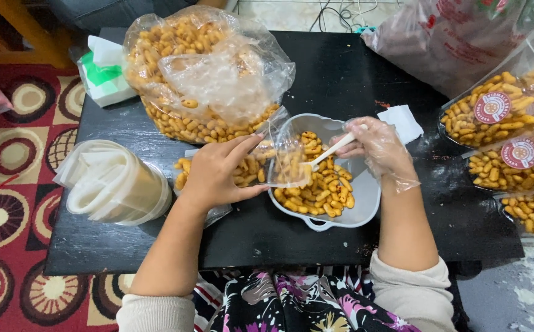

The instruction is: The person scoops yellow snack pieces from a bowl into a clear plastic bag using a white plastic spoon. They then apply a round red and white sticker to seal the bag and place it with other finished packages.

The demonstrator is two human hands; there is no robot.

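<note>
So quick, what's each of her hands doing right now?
Left hand: bare, closed on the small clear bag, holding it open over the bowl.
Right hand: gloved, closed on a white spoon.

Big clear bag of snacks (202,74) top centre; small clear pouch (273,161) held open over bowl; three sealed packs (506,154) at right edge with round red-white labels (492,107); green-white tissue pack (102,79) top left.

I see 2 hands over a black bench (340,74). My left hand (214,175), bare, holds a small clear bag (279,161) open at the rim of a grey bowl (365,197) of yellow snack pieces. My right hand (380,147), in a clear plastic glove, grips a white spoon (328,151) with its tip at the bag's mouth. A large bag of snacks (199,74) lies behind.
</note>
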